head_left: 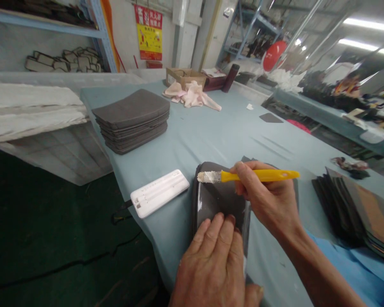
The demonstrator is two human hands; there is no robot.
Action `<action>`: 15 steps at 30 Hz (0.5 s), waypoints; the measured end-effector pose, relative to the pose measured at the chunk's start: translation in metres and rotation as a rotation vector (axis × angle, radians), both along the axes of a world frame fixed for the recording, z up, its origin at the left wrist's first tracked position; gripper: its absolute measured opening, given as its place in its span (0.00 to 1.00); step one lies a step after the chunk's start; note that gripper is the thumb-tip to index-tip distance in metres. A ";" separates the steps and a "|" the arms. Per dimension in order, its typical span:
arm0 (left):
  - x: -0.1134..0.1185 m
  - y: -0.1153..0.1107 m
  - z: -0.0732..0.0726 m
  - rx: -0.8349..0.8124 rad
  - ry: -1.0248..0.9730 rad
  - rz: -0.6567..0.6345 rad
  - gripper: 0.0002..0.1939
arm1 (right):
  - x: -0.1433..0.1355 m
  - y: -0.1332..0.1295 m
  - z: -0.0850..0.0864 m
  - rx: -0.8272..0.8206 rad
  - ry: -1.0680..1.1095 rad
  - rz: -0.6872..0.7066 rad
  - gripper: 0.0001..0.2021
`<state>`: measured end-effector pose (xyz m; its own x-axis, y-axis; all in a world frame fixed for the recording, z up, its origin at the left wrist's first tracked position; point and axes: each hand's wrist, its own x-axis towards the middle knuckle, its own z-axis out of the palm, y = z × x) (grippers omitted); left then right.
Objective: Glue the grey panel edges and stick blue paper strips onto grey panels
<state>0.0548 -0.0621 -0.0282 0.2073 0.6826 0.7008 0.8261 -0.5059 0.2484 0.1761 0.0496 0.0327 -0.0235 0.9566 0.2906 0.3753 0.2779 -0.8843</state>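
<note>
Grey panel (215,200) lies on the blue-grey table (211,132) right in front of me, its far end curving up at 12 o'clock and its near end under my left hand (215,260). I press that hand flat on it, palm down, fingers together and stretched toward 12 o'clock, so it grips nothing and only pins the piece. My right hand (268,198) comes in from 4 o'clock, forearm slanting up from the blue sleeve (348,264), wrist bent, fingers pinched tight round the yellow brush (258,175). The handle lies almost level and points to 3 o'clock; the white, paste-laden bristles sit at the panel's far left corner, about 11 o'clock from my left hand, touching its rim or just above it, I cannot tell which.

My left palm hides the panel's near edge, and the right hand covers its right side, so the full outline is lost. A white ruler-like block (160,192) lies at 9 o'clock, just beside the panel. A stack of grey pads (132,119) sits well off at 11 o'clock, and dark sheets (354,209) at 3 o'clock run out of view. The far background is blurred
</note>
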 end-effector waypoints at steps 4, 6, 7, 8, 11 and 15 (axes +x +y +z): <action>0.000 0.000 -0.004 0.010 0.000 -0.008 0.26 | -0.002 0.014 -0.001 0.026 -0.013 -0.044 0.18; 0.000 0.000 -0.006 -0.005 0.002 -0.022 0.26 | -0.003 0.020 -0.002 0.035 -0.012 -0.061 0.18; -0.001 0.000 -0.006 -0.013 0.005 -0.032 0.26 | -0.003 0.023 -0.003 0.039 -0.004 -0.070 0.19; -0.001 0.000 -0.006 -0.023 0.008 -0.039 0.26 | -0.003 0.026 -0.003 0.043 0.004 -0.081 0.18; -0.002 -0.002 -0.008 -0.045 0.015 -0.045 0.26 | -0.001 0.030 -0.004 0.054 0.028 -0.126 0.17; -0.003 -0.004 -0.008 -0.073 0.007 -0.069 0.27 | -0.001 0.027 -0.002 0.040 0.107 -0.182 0.15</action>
